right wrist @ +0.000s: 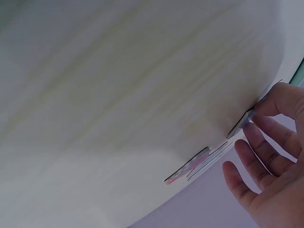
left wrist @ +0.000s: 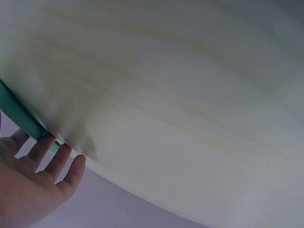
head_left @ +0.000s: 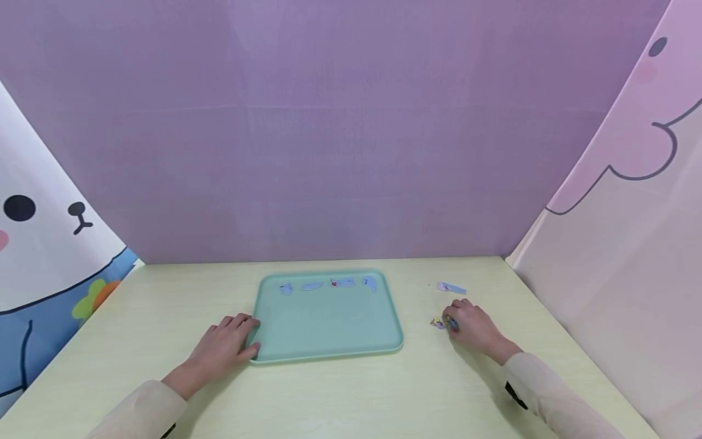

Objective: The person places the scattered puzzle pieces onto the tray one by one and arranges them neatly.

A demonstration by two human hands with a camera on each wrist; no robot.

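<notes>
My left hand point(head_left: 222, 344) rests at the left rim of a green tray point(head_left: 329, 323), its fingers spread along the edge and the thumb near the front corner. In the left wrist view those fingers point(left wrist: 61, 161) look relaxed against the green rim. Right of the tray, my right hand point(head_left: 474, 326) pinches a small flat blue printed piece point(head_left: 453, 324) between thumb and fingers, low over the table. Part of that piece is hidden by the fingers. Beside it lies a yellowish printed piece point(head_left: 437, 323). Farther back is a long light-blue piece point(head_left: 452, 288).
Several light-blue printed pieces, one with a red spot point(head_left: 342, 283), lie in a row along the tray's back edge. The pale wooden table point(head_left: 340, 396) ends at a purple cloth wall point(head_left: 351, 134). Cartoon-printed cloths point(head_left: 620, 244) stand at both sides.
</notes>
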